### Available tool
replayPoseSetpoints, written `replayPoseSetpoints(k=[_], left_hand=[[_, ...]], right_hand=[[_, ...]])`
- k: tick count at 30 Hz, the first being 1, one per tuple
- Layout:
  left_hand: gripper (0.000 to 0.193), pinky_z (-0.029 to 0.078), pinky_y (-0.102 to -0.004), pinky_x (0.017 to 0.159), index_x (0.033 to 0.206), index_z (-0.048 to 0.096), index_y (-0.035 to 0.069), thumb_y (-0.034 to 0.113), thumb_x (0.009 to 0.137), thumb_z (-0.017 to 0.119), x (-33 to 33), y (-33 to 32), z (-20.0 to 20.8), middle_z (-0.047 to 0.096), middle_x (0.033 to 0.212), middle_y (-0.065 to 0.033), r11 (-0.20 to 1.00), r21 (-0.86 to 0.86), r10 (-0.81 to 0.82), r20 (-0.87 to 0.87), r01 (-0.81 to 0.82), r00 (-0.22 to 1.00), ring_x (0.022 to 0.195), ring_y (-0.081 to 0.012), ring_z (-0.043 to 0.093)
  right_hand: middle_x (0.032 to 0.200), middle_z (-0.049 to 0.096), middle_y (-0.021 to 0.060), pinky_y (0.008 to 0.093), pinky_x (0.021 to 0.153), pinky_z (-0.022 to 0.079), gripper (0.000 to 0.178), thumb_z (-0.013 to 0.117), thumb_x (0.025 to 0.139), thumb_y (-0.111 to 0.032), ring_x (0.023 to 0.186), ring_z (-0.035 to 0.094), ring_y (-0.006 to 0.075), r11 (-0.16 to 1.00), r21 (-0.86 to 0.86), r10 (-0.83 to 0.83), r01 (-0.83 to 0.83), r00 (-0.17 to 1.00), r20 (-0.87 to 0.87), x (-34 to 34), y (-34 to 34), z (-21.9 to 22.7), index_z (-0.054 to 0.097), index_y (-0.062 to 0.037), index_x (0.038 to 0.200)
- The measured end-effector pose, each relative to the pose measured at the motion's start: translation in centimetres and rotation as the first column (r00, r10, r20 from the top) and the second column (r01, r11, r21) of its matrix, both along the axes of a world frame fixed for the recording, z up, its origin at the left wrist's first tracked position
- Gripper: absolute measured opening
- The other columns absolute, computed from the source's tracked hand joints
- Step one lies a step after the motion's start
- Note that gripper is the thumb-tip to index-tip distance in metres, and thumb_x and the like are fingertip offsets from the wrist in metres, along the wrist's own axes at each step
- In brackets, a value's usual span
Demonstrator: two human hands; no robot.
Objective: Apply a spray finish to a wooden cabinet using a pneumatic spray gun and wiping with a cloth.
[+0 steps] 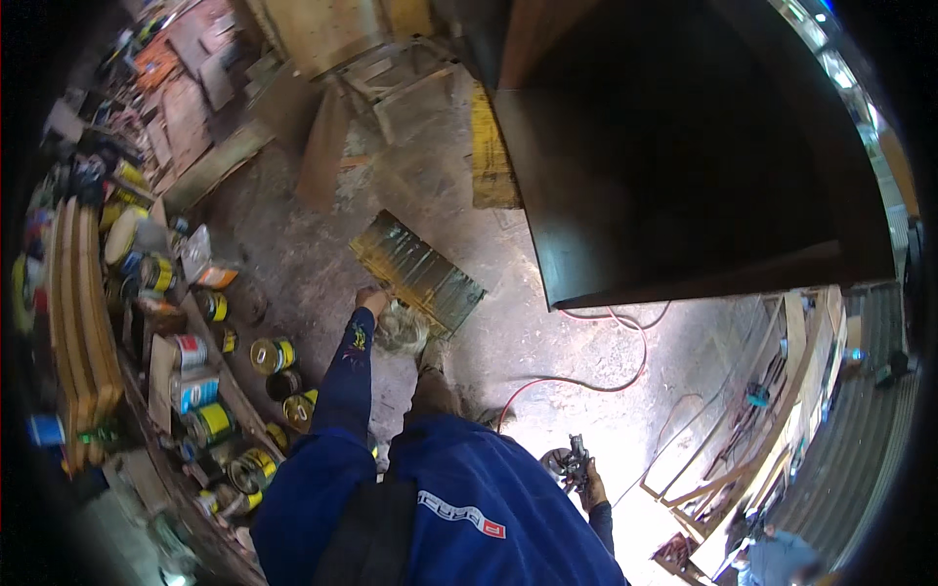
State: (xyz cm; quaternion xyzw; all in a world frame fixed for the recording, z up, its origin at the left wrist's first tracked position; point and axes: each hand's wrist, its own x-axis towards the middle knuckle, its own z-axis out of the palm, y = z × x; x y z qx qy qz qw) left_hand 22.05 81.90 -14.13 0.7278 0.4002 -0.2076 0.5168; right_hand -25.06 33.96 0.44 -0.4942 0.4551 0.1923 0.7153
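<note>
The dark spray gun (576, 463) is clamped in my right fingers (594, 485) above the floor (586, 352), my left fingers (369, 297), clamped or not I cannot tell, are at a ribbed panel (420, 272), and cans (272, 355) line the floor's left edge.

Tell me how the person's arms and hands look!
The left hand and right hand have no gloves. The left sleeve is long and navy, with a small, partly yellow pattern. A brighter blue shirt covers the upper arm. The right sleeve looks dark too.
</note>
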Motion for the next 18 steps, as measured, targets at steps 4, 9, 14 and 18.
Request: replayPoseSetpoints(k=[4, 9, 14, 18], left_hand=[[0.042, 0.052, -0.0376, 0.084, 0.108, 0.069, -0.001, 0.036, 0.088, 0.071, 5.9, -5.2, -0.6, 0.071, 0.109, -0.0168, 0.763, 0.023, -0.645, 0.076, 0.646, 0.760, 0.099, -0.0296, 0.066], [0.030, 0.052, -0.0369, 0.090, 0.115, 0.069, 0.010, 0.023, 0.087, 0.069, 9.9, -17.8, 6.2, 0.066, 0.123, -0.0132, 0.489, 0.244, -0.663, 0.728, 0.837, 0.175, 0.103, -0.0291, 0.066], [0.058, 0.054, -0.0279, 0.085, 0.138, 0.048, -0.005, 0.025, 0.091, 0.065, 12.2, -25.6, 40.1, 0.069, 0.118, -0.0147, 0.260, -0.221, -0.234, 0.930, 0.940, 0.284, 0.099, -0.0200, 0.068], [0.057, 0.054, -0.0285, 0.072, 0.142, 0.043, -0.003, 0.012, 0.090, 0.061, 13.0, -29.1, 51.4, 0.069, 0.116, -0.0181, -0.061, -0.158, -0.112, 0.982, 0.986, 0.150, 0.078, -0.0198, 0.067]], right_hand=[[0.083, 0.068, 0.0076, 0.0302, 0.069, 0.045, 0.059, 0.037, 0.101, -0.059, 0.073, 0.062, 0.0169, 0.996, -0.088, 0.009, -0.008, 1.000, 0.005, 0.6, 2.8, 0.6, 0.062, -0.0063, 0.109], [0.096, 0.069, 0.0092, 0.0273, 0.068, 0.049, 0.077, 0.035, 0.099, -0.063, 0.077, 0.063, 0.0149, 0.984, -0.054, -0.171, 0.170, 0.985, -0.013, -1.7, 5.2, 0.2, 0.043, -0.0008, 0.144], [0.089, 0.069, 0.0089, 0.0230, 0.054, 0.040, 0.085, 0.033, 0.095, -0.072, 0.065, 0.060, 0.0130, 0.987, 0.036, -0.154, 0.154, 0.988, 0.013, -2.8, 5.0, -0.1, 0.047, -0.0029, 0.143], [0.088, 0.067, 0.0053, 0.0269, 0.059, 0.042, 0.080, 0.035, 0.095, -0.072, 0.068, 0.059, 0.0138, 0.991, 0.052, -0.122, 0.120, 0.992, 0.025, -1.9, 4.1, -4.1, 0.054, -0.0068, 0.137]])
